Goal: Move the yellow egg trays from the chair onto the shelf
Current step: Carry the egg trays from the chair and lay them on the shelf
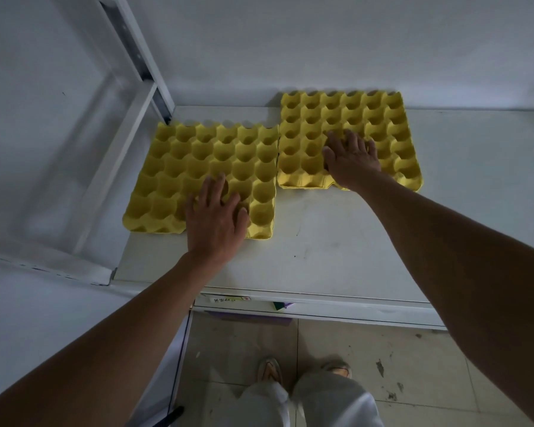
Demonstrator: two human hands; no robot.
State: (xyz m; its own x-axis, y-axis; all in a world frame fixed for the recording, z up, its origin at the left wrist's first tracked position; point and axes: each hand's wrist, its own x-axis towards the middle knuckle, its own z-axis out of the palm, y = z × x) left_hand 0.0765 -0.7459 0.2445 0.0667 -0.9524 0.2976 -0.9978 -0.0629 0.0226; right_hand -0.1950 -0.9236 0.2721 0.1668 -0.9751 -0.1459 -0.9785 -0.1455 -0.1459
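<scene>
Two yellow moulded-pulp egg trays lie side by side on the white shelf board (321, 241), their inner edges touching: the left tray (198, 167) sits nearer the front, the right tray (346, 124) is pushed back against the wall. The left hand (216, 217) lies flat, fingers spread, on the left tray's near right cups; the right hand (350, 158) lies flat and spread on the right tray's near middle, neither one clamped on anything. Judged from this, a hard press could crush the thin cup walls, and a sideways push could ride one tray's edge over the other. A small label (228, 299) on the shelf's front lip carries handwriting too small to read.
</scene>
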